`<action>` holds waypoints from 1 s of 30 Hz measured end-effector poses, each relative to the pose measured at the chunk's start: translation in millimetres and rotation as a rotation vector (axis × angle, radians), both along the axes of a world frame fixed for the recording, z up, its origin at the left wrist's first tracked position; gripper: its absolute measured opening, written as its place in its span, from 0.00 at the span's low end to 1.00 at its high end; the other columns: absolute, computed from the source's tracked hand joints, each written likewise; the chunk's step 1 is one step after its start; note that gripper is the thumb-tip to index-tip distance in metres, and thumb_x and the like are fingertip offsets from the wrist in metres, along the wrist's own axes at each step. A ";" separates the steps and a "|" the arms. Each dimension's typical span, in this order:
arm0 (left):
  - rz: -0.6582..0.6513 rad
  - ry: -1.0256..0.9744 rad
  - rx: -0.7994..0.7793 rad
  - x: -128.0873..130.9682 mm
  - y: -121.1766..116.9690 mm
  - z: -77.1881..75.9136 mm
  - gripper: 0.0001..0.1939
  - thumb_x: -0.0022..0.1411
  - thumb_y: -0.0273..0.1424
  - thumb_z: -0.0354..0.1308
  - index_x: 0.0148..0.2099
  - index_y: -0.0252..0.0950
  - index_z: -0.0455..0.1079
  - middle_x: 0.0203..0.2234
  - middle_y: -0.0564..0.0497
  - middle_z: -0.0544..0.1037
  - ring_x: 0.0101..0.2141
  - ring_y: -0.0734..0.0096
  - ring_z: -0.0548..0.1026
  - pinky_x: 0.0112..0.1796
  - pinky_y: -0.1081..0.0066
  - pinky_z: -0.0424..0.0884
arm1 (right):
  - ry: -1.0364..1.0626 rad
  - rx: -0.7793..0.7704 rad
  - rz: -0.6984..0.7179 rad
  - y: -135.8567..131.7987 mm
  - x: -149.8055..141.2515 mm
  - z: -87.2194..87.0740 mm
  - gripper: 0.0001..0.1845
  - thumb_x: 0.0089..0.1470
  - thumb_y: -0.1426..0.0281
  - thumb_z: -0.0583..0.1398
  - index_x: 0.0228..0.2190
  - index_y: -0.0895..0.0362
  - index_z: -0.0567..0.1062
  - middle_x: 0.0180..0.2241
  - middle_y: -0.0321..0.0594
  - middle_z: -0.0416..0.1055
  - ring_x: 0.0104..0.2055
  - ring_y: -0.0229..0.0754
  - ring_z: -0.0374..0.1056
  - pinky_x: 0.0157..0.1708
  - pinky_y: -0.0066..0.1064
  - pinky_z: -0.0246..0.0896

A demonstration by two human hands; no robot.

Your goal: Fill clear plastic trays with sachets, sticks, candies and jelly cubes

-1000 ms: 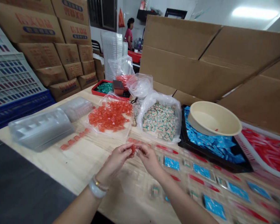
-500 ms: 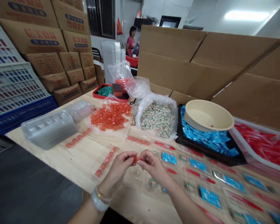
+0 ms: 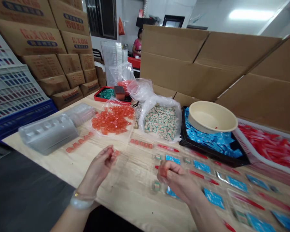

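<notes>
Right hand (image 3: 177,181): fingers pinching an orange candy (image 3: 162,171). Left hand (image 3: 98,165): fingers half-curled, grip unclear, just below the bag of orange candies (image 3: 112,120).

Premises: a small packing workshop, apparently handling sweets. Printed cartons (image 3: 42,42) are stacked high against the wall, and large cardboard sheets (image 3: 174,64) stand upright behind the work area. A long wooden table (image 3: 48,164) carries open bags of wrapped sweets (image 3: 161,122) and clear plastic trays (image 3: 48,133). A stack of plastic crates (image 3: 14,93) stands alongside. A co-worker (image 3: 137,46) stands at the far end.
</notes>
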State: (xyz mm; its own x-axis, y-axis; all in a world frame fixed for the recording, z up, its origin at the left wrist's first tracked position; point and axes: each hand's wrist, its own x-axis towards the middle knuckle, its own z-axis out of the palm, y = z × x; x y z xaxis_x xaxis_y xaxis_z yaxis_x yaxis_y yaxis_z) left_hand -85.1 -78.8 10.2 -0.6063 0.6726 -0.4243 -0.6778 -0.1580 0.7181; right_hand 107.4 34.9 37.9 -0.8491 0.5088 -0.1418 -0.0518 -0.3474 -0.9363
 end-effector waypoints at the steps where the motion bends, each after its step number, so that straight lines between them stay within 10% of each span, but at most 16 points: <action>1: -0.104 -0.023 0.007 1.9 -2.8 0.9 0.09 0.49 0.21 0.58 0.35 0.34 0.70 0.27 0.52 0.73 0.21 0.84 0.68 0.23 0.82 0.66 | -0.033 0.053 0.012 1.6 1.1 -1.0 0.16 0.40 0.57 0.61 0.20 0.56 0.65 0.19 0.33 0.58 0.23 0.35 0.55 0.25 0.28 0.52; 5: -0.510 -0.127 0.020 37.0 -4.4 -4.0 0.16 0.47 0.25 0.61 0.42 0.34 0.69 0.36 0.46 0.74 0.28 0.78 0.71 0.27 0.79 0.67 | -0.235 0.200 0.111 0.6 -9.6 -22.8 0.13 0.45 0.60 0.57 0.22 0.58 0.68 0.21 0.34 0.62 0.23 0.33 0.54 0.24 0.26 0.49; 11: -0.539 -0.166 0.016 68.0 -6.4 -21.7 0.13 0.46 0.26 0.61 0.38 0.33 0.71 0.30 0.48 0.74 0.28 0.77 0.69 0.27 0.79 0.66 | -0.417 0.556 -0.044 -15.0 -11.1 -58.5 0.09 0.48 0.68 0.54 0.19 0.57 0.64 0.18 0.31 0.59 0.22 0.34 0.55 0.23 0.26 0.50; 19: -0.522 -0.238 -0.103 77.8 -20.1 -35.3 0.14 0.46 0.27 0.59 0.39 0.33 0.69 0.23 0.51 0.72 0.22 0.80 0.67 0.23 0.80 0.62 | -0.318 0.829 0.179 -35.4 11.3 -36.4 0.07 0.52 0.71 0.53 0.32 0.54 0.70 0.31 0.38 0.68 0.35 0.38 0.63 0.36 0.28 0.57; 25: -0.273 0.930 -0.373 27.1 -42.2 -48.7 0.14 0.49 0.34 0.55 0.40 0.38 0.70 0.37 0.46 0.74 0.40 0.60 0.69 0.40 0.64 0.64 | -0.561 1.198 0.084 -14.4 -0.6 -48.0 0.08 0.53 0.72 0.51 0.30 0.55 0.71 0.31 0.40 0.67 0.36 0.40 0.62 0.36 0.31 0.55; 30: -0.373 1.619 -0.643 -5.3 -72.0 -72.6 0.17 0.55 0.32 0.48 0.47 0.38 0.67 0.45 0.46 0.70 0.49 0.56 0.62 0.48 0.56 0.57 | -0.783 1.502 0.263 -9.5 -26.5 -69.9 0.07 0.52 0.73 0.53 0.28 0.57 0.71 0.30 0.41 0.69 0.35 0.42 0.62 0.37 0.33 0.50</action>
State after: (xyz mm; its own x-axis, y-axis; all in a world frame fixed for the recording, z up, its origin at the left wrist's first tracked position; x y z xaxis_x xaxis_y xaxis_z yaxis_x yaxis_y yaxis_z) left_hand -90.4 -150.8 -62.4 -0.5132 0.8436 0.1577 0.7693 0.3707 0.5204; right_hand 80.9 25.5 -32.0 -0.8915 0.4423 -0.0978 0.4530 0.8697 -0.1958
